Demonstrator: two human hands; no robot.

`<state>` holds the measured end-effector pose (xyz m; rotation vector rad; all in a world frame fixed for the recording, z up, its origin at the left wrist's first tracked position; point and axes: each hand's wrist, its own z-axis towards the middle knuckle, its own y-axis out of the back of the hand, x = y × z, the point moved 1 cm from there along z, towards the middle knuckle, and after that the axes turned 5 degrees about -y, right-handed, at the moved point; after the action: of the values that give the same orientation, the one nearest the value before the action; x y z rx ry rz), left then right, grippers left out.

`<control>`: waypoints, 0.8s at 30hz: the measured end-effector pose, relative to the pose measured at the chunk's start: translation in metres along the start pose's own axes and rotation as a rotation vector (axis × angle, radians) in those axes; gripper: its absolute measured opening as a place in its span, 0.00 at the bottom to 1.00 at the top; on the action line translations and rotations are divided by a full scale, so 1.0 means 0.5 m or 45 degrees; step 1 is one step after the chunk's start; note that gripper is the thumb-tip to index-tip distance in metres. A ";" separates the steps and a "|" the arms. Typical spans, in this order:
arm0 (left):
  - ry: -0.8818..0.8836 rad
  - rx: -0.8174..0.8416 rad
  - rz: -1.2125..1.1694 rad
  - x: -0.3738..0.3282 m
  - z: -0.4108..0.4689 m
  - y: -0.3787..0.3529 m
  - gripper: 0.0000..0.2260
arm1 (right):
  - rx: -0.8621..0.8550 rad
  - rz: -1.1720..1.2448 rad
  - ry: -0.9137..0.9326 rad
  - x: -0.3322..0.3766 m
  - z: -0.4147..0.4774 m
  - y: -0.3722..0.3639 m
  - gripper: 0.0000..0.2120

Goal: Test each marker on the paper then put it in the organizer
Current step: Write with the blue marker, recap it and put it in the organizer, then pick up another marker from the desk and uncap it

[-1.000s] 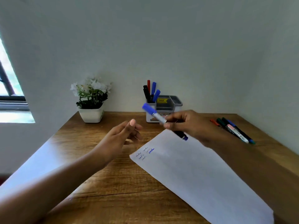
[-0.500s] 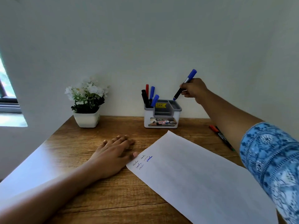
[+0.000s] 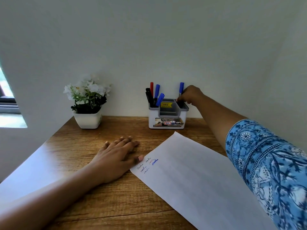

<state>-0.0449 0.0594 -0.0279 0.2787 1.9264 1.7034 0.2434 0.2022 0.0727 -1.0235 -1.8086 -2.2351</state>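
The right hand (image 3: 189, 95) is gripping a blue marker (image 3: 181, 89) by its barrel and standing it, cap up, in the right rear compartment of the organizer (image 3: 167, 117), which is sitting at the back of the desk (image 3: 99, 196) against the wall. The left hand (image 3: 114, 159) is lying flat and empty on the desk, fingers spread, its thumb touching the near corner of the paper (image 3: 199, 180), where several small test scribbles are showing. Four markers (image 3: 154, 96) are standing in the left compartment. The step in hand appears to be stowing a tested marker; the next move probably calls for releasing it once seated, then reaching for another untested marker, none of which is visible here.
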 end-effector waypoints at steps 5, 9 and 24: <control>-0.024 -0.010 -0.004 0.005 0.001 -0.002 0.47 | 0.118 0.076 -0.094 0.009 0.001 0.012 0.16; -0.041 -0.019 -0.015 0.005 0.003 -0.001 0.50 | 0.176 0.217 -0.176 0.012 0.003 0.024 0.13; -0.037 -0.045 0.013 0.002 0.001 -0.002 0.56 | 0.027 -0.702 0.030 -0.172 -0.156 0.171 0.12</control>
<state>-0.0453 0.0601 -0.0289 0.2990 1.8751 1.7290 0.3153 0.0786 0.0918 -0.5290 -2.3180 -2.4779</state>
